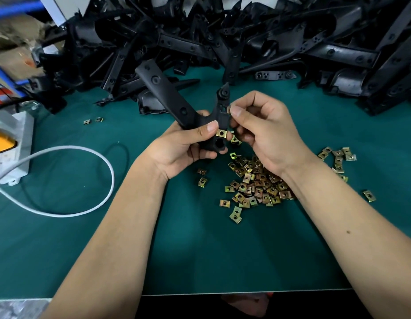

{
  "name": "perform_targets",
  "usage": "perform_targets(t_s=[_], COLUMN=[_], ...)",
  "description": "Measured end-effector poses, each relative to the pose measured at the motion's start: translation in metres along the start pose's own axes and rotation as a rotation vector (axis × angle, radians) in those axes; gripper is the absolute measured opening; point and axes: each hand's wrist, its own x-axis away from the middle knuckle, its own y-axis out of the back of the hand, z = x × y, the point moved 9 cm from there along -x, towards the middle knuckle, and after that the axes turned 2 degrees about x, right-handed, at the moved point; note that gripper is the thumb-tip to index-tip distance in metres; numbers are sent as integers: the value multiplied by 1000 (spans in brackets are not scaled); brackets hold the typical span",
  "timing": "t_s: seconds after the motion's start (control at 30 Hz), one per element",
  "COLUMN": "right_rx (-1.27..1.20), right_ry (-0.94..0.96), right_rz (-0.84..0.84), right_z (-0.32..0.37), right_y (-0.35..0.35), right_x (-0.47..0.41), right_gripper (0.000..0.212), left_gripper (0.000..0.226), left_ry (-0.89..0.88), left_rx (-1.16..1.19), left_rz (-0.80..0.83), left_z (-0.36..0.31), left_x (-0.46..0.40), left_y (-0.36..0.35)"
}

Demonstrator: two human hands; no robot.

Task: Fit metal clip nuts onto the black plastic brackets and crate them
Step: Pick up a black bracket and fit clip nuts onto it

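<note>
White power strip [12, 143] and looped white cable [84, 180] lay at far left on the green tabletop [200, 249]. Left hand [183, 148], grip clenched round a black bracket [177, 104] with one clip nut [221, 133] fitted. Right hand [262, 130] pinched a second clip nut [228, 109] against it. Loose clip nut pile [257, 183] near right; bracket heap [223, 35] far side

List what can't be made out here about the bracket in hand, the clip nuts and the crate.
- Crate: nowhere in the head view.
- Clip nut pinched by the right hand: almost wholly hidden by the thumb; how far it is seated on the bracket is unclear.
- Bracket's lower end: covered by the left hand.
- Loose nut pile: partly under the right forearm.
</note>
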Motion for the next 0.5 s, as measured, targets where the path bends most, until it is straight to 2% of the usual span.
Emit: perform_targets(t_s=[0.07, 0.2, 0.27, 0.33, 0.37, 0.5], right_rx=[-30, -120, -113, -103, -105, -147], right_ry=[16, 15, -9, -45, -63, -125], right_rz=[36, 107, 129, 136, 132, 121], right_z=[2, 5, 4, 0, -1, -8], right_y=[-3, -7, -7, -6, -6, -6], right_x=[1, 2, 1, 1, 1, 1], right_gripper=[9, 31, 32, 32, 32, 30], left_gripper=[41, 40, 32, 9, 4, 8], left_ry=[30, 98, 132, 166, 173, 192], left_rx=[25, 78, 67, 41, 26, -29], left_rz=[23, 78, 64, 30, 21, 60], left_z=[0, 2, 5, 8, 8, 7], left_x=[1, 4, 4, 4, 4, 4], left_y=[-3, -10, -8, -7, -6, -12])
